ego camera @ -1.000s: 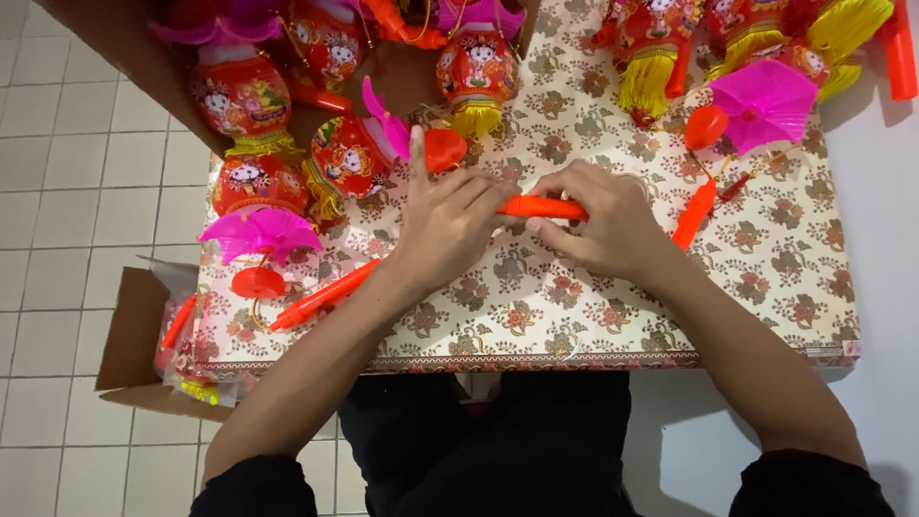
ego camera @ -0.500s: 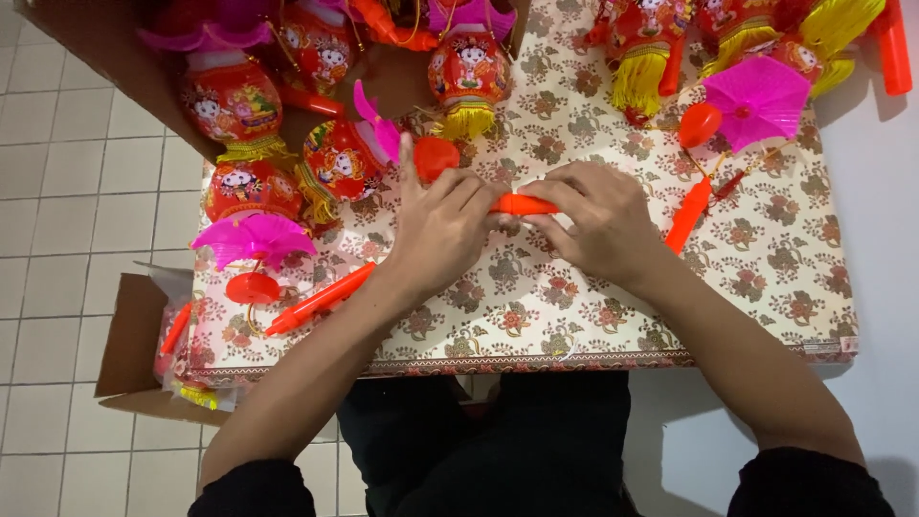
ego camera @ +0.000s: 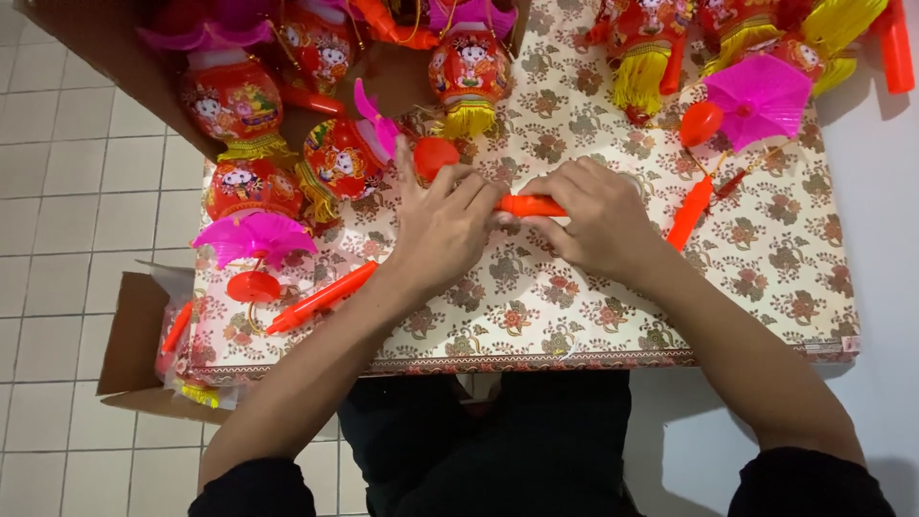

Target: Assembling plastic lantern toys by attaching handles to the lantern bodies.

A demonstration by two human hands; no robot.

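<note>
So the thing being worked on was an orange plastic handle stick (ego camera: 532, 205), lying flat near the middle of the bench (ego camera: 766, 287), which had a floral-print cover on it. From the look of it I'd guess it was light, hollow and stiff, the kind of smooth moulded plastic that slips a bit and could crack if you bent it. The ends seemed the sensible place to grab, and that's where both hands were.

The left hand (ego camera: 445, 230) was clamped over the stick's left end, palm down, fingers curled round it with one finger sticking up toward a red round cap (ego camera: 436, 155) just beside it. The right hand (ego camera: 598, 218) pinched the right end, knuckles up, fingertips tucked under. Both forearms came in low from the near edge, angled toward each other.

Red paper lanterns (ego camera: 469, 67) and a pink folded umbrella top (ego camera: 758, 94) crowded the far side, and another orange stick (ego camera: 321, 298) lay off to the left.
</note>
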